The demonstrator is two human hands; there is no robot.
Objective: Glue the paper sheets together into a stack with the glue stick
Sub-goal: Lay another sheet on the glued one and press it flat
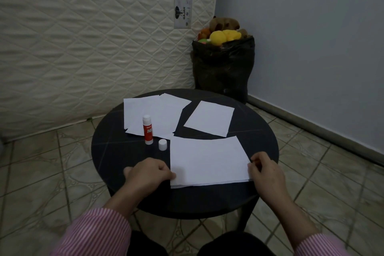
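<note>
We saw round dark bench (116,147), smooth top. Near edge: flat white paper stack (207,160), layered edges showing. Left hand (150,173) curled, fingertips pinching stack's left edge; right hand (265,169) gripping right edge, probably pinching. Cylindrical glue stick (148,130) upright, red-labelled; small white cap (162,144) beside it. Loose sheets (153,114) beyond.

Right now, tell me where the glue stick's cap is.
The cap stands on the round table, between the upright glue stick and the near paper stack.

Pink-and-white striped shirt sleeves (95,233), dark trousers (228,244).
</note>
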